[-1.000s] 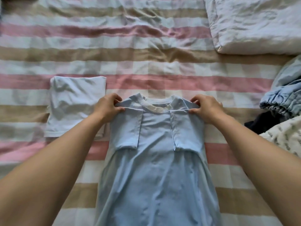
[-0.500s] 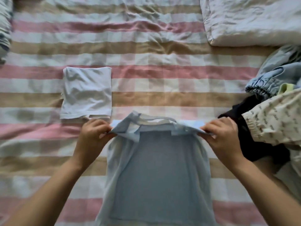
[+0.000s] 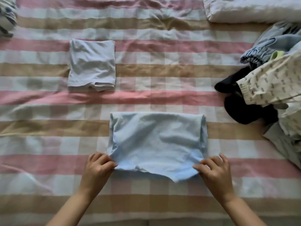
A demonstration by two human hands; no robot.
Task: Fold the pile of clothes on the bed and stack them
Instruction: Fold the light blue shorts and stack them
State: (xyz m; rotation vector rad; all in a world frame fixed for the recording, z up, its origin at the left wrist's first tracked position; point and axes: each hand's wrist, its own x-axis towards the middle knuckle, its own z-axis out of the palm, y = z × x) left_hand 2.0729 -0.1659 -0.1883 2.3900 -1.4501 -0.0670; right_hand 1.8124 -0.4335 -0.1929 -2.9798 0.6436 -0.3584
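1. Head view shows you the light blue shirt [image 3: 157,142] folded into a rough rectangle on the striped bed [image 3: 162,72], lying at about 6 o'clock from the middle of the frame.
2. Your left hand [image 3: 97,168] pinches the near left corner of the shirt, fingers curled shut on the cloth; your right hand [image 3: 215,172] pinches the near right corner, thumb and fingers closed on the edge with the other fingers spread.
3. A folded white garment [image 3: 92,64] lies at 10 o'clock, well apart from the shirt; this looks like the start of the stack.
4. The unfolded pile [image 3: 268,88] sits at 3 o'clock, beside a pillow [image 3: 252,8] at 1 o'clock.
5. Expect the shirt to be light, soft and limp: it will sag and unfold if you lift it by one edge only.
6. The near hem is uneven, so smooth it flat before moving.
7. To carry it, I judge it best to slide your hands under both short sides, at 9 and 3 o'clock of the rectangle, and support the layers from beneath.
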